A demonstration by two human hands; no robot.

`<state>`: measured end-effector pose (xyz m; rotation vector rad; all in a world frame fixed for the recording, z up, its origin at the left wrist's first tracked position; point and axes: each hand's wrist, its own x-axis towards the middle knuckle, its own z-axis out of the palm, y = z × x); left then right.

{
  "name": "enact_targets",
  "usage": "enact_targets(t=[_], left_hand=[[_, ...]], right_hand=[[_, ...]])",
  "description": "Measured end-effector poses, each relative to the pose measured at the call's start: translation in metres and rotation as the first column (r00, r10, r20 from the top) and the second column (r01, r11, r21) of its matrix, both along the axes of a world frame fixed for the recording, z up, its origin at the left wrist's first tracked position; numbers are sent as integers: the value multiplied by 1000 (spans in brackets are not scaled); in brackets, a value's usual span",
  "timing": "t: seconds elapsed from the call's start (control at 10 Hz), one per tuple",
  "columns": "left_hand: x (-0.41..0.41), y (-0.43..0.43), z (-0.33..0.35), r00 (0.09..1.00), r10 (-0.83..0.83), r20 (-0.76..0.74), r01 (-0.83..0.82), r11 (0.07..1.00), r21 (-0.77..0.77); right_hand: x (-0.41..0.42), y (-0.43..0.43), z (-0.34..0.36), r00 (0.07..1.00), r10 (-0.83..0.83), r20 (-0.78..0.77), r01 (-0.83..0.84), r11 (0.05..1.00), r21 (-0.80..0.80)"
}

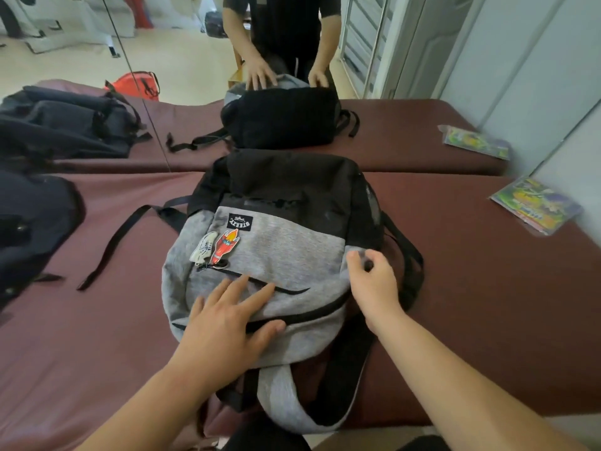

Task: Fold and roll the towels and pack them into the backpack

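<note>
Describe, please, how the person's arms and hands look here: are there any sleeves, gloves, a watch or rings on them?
Both forearms are bare as far as the picture's lower edge, with no sleeve in view. The left hand and right hand wear no gloves, and no watch, bracelet or ring shows on either. The mirror ahead reflects a black short-sleeved top.

A maroon padded table carries a grey-and-black backpack, which lies flat. Left of the backpack a dark bag rests on the padding; right of the backpack lies a colourful flat packet.
</note>
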<state>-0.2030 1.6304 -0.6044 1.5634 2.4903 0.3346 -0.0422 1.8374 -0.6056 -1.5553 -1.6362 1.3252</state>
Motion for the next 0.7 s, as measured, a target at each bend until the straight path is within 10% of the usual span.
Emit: enact_targets(t=[0.4, 0.7], left_hand=[[-32, 3, -27, 987, 108, 120, -104, 994, -44], [-8, -21, 30, 967, 14, 255, -89, 955, 283]], right_hand=[[-76, 21, 5, 943, 333, -13, -334, 941, -53], [-40, -35, 44, 914, 352, 200, -390, 898, 202]])
